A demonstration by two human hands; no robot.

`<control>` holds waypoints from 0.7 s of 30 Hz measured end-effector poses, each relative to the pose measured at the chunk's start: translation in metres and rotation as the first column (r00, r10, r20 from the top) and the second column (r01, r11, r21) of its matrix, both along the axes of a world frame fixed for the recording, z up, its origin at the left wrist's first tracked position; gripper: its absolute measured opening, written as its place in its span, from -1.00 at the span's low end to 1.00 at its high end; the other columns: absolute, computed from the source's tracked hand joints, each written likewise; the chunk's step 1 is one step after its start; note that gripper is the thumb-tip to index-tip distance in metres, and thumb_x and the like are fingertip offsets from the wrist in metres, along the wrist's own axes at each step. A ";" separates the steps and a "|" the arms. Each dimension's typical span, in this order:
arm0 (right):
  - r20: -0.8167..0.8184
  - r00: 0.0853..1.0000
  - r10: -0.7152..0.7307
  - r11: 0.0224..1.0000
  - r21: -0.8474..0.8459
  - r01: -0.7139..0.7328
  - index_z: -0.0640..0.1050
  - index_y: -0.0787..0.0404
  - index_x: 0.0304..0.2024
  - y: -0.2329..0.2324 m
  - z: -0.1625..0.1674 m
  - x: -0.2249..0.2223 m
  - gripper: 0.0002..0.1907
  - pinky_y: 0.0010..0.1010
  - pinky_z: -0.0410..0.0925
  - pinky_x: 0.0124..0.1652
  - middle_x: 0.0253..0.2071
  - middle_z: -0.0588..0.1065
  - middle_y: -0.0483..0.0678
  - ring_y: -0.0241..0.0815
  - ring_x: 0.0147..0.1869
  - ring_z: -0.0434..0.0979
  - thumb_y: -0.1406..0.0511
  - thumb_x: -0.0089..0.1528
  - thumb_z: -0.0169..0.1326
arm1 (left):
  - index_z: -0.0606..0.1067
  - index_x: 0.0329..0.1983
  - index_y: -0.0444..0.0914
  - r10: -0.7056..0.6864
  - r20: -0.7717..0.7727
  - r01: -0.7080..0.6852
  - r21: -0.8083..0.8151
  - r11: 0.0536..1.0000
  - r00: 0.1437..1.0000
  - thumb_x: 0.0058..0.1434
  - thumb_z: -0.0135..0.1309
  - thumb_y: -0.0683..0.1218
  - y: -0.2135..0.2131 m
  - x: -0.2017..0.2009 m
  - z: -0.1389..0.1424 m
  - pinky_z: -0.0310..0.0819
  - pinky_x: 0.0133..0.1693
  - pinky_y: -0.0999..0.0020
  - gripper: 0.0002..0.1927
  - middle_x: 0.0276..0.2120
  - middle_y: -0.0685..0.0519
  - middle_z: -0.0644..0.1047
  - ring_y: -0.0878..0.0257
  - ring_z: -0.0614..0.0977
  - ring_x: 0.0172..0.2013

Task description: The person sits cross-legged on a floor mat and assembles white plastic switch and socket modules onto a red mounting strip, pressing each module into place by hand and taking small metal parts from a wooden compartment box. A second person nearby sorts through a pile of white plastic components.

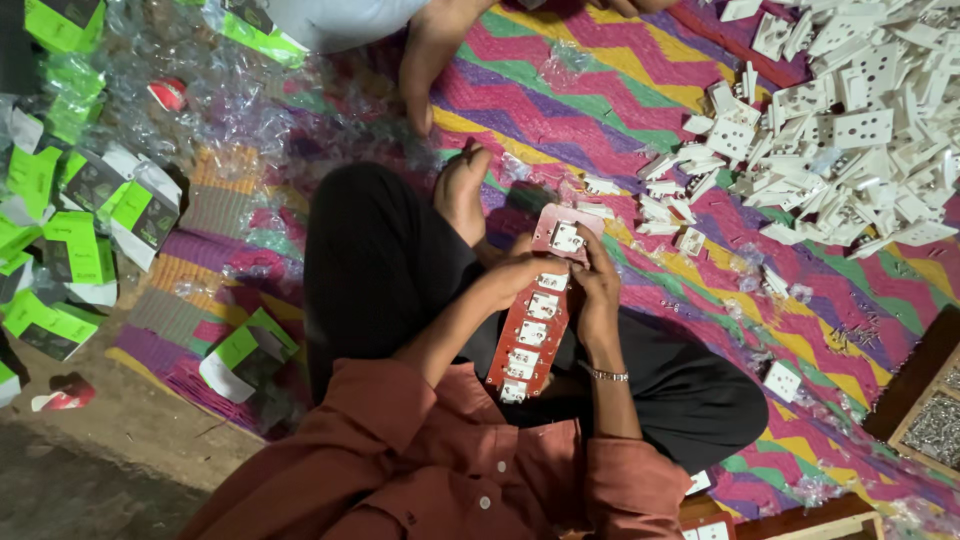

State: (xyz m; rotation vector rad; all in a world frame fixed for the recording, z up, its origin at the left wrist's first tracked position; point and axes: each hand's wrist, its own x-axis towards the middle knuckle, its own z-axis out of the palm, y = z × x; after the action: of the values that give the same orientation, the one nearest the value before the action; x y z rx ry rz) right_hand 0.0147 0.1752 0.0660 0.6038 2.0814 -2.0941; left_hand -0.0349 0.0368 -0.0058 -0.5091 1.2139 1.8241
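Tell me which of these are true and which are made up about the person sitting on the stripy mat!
1. Both hands hold a long red board with white sockets. True: left hand, right hand.
2. The pile of white sockets lies on a bare wooden table. False: it lies on the zigzag mat.
3. The right wrist wears a bracelet. True.
4. The green-and-white boxes are stacked on the person's lap. False: they lie on the floor to one side.

One head-worn camera looks steeply down, close over the seated person's lap and the bright zigzag-striped woven mat spread on the floor.
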 end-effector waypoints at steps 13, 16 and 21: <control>-0.182 0.983 -0.009 0.997 0.077 0.023 0.39 0.35 0.36 -0.001 -0.005 0.001 -0.41 -0.19 0.18 0.39 0.40 0.37 0.14 -0.02 0.46 0.34 0.31 0.28 -0.13 | 0.41 0.09 -0.35 0.063 -0.088 -0.056 0.085 0.995 0.994 0.13 0.28 -0.21 0.003 0.005 -0.016 0.60 -0.25 0.26 -0.53 -0.19 -0.07 0.58 0.18 0.66 -0.22; -0.168 0.970 -0.177 0.979 -0.132 0.156 0.42 0.33 0.31 -0.001 -0.009 -0.005 -0.50 -0.22 0.25 0.36 0.36 0.40 0.09 -0.08 0.41 0.39 0.24 0.37 -0.07 | 0.49 0.06 -0.36 0.039 -0.193 -0.021 0.098 0.995 0.980 0.18 0.29 -0.21 0.004 0.000 -0.007 0.60 -0.16 0.33 -0.61 -0.13 -0.04 0.59 0.25 0.66 -0.15; -0.078 0.935 -0.346 0.708 -0.675 0.206 0.45 0.28 0.24 0.022 -0.043 0.005 -0.54 -0.29 0.36 0.24 0.19 0.49 0.01 -0.11 0.28 0.48 0.13 0.41 -0.10 | 0.50 0.00 -0.33 0.004 -0.257 0.003 0.029 1.000 0.966 0.16 0.23 -0.20 0.005 -0.001 0.045 0.59 -0.23 0.28 -0.66 -0.18 -0.04 0.60 0.23 0.65 -0.22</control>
State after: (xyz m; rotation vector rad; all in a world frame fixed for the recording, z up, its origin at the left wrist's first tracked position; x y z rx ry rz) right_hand 0.0201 0.1975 0.0225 0.6325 1.1838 -2.9380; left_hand -0.0358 0.0416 0.0389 -0.2606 1.3560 1.9497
